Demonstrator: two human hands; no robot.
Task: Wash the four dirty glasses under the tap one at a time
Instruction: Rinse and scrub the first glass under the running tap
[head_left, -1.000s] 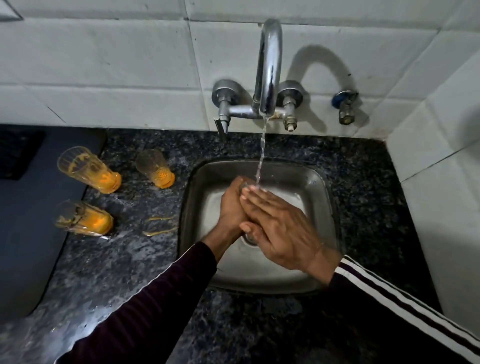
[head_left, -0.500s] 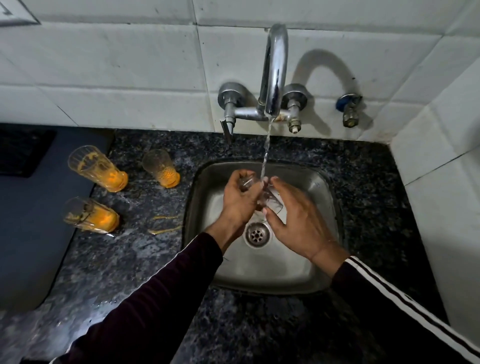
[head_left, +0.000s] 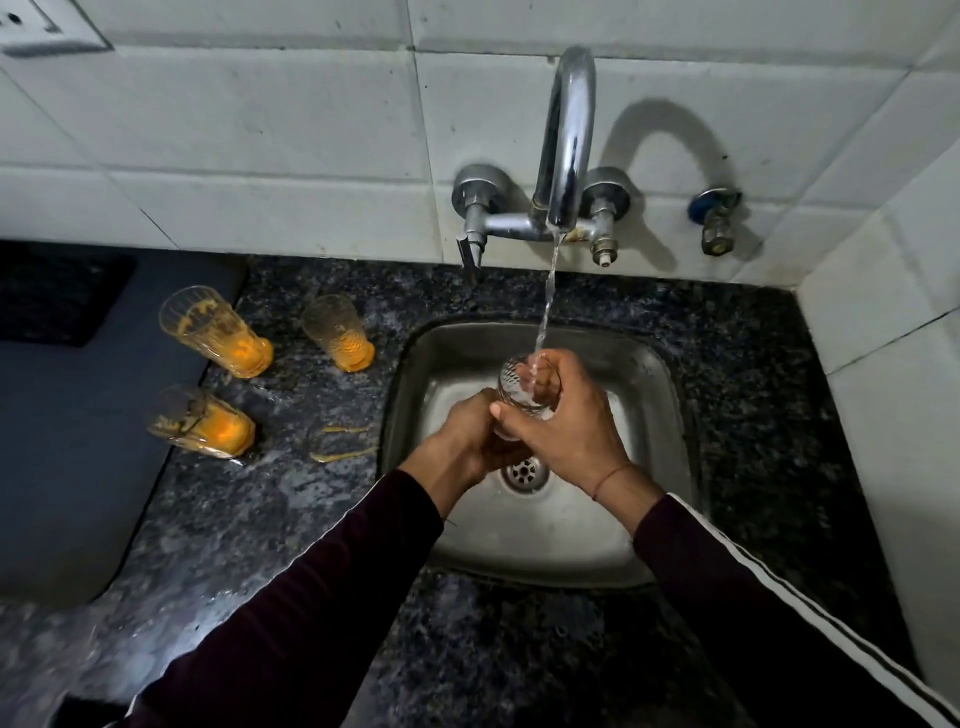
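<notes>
Clear glass (head_left: 527, 387) held upright under tap (head_left: 565, 140) stream, gripped by right hand (head_left: 563, 421) fingers; left hand (head_left: 470, 431) fingers curled round its base.

From my remote seat I saw a dark speckled stone counter (head_left: 519, 649) running along a wall of white tiles (head_left: 260, 130). A dark grey mat (head_left: 78, 441) lay over the counter's left end, with a black textured pad (head_left: 52, 296) at its far corner. A small blue-handled valve (head_left: 714, 221) stuck out of the wall on the right, and part of a white switch plate (head_left: 41, 26) showed top left.
</notes>
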